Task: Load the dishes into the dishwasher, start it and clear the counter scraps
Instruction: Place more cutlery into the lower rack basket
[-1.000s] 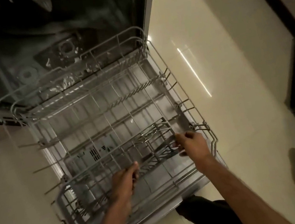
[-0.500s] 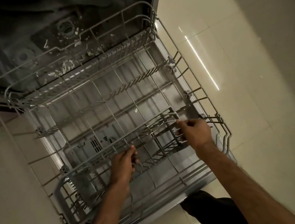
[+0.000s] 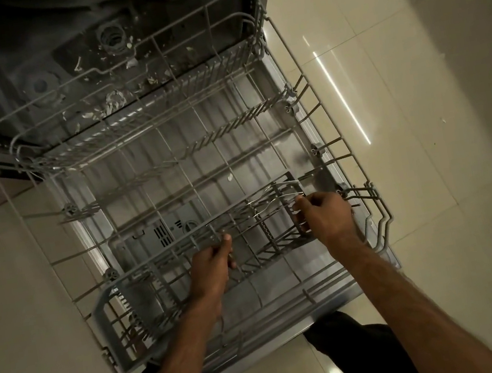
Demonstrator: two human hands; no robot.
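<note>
Gripping cutlery basket (image 3: 265,232) at 5 o'clock of lower rack (image 3: 184,177): rim in curled left hand (image 3: 211,267), 6 o'clock; wire handle in curled right hand (image 3: 325,218), 4 o'clock. Probably positioning basket; next, seat flat, fetch dishes.

In the dim room, glossy cream floor tiles (image 3: 415,177) reflect a thin streak of light (image 3: 342,98).

Bare forearms (image 3: 184,353) reaching up from the lower edge, left grip (image 3: 212,266) at centre, fingers curled on the basket (image 3: 266,235) rim, right grip (image 3: 328,218) to its right, fingertips pinching the basket's wire handle
</note>
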